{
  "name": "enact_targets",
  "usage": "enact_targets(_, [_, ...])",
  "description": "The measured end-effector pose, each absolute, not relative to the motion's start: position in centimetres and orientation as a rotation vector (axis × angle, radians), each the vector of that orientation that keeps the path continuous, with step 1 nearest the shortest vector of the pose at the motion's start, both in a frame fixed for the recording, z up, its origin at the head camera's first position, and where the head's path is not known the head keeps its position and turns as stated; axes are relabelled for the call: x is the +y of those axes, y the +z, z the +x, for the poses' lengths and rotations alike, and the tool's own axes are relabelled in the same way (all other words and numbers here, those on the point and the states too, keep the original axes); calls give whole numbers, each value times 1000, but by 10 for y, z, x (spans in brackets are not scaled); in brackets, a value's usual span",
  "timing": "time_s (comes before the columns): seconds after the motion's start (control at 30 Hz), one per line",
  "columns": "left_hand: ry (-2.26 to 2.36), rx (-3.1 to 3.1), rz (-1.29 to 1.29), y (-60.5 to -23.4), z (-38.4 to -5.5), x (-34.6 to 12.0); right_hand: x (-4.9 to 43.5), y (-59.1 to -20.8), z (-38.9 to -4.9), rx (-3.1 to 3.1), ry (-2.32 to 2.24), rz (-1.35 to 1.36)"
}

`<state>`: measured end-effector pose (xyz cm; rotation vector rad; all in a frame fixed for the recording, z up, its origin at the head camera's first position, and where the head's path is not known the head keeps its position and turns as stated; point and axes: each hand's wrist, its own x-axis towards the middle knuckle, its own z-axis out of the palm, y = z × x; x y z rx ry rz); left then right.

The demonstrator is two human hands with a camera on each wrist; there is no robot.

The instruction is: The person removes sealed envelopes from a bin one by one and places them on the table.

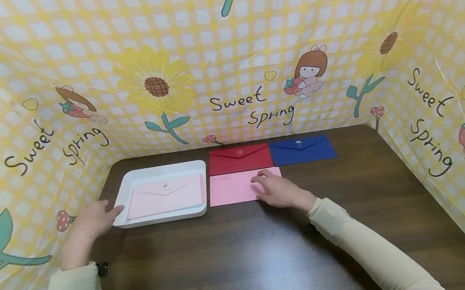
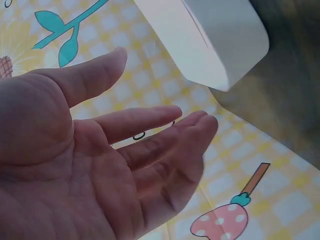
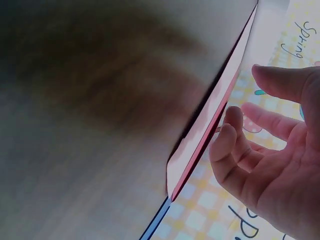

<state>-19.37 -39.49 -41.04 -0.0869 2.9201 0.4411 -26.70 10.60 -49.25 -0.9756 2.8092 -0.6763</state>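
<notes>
My left hand [image 1: 93,222] is beside the left edge of a white tray [image 1: 164,167], thumb toward the rim. Its fingers are loosely bent and hold nothing, as the left wrist view shows. A pale pink envelope [image 1: 165,202] with a pointed flap lies in the tray, over a pinker edge and a bluish one. Over the right part of a pink envelope [image 1: 230,191] on the table, my right hand [image 1: 281,190] hovers with relaxed fingers. In the right wrist view, a gap shows between those fingers and the pink envelope [image 3: 200,132].
Behind the pink envelope lies a red envelope [image 1: 239,160], with a blue envelope [image 1: 302,151] to its right. They are on a dark wooden table [image 1: 240,249]. A yellow checked cloth [image 1: 225,50] with printed flowers surrounds the table at the back and sides.
</notes>
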Motion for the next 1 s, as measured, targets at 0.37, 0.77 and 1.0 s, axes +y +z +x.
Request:
enact_targets(0.37, [433,2884,-55,-394,-207,-377,80,-484,-265,2856,-793,-986])
enact_targets(0.77, [555,2756,-62,-395,-219,-378,30,-452,-262,2751,-875,-916])
enact_targets(1.0, [551,2686,-99,-396,-226,-381,-3,-443,-261,2733,-823,-981])
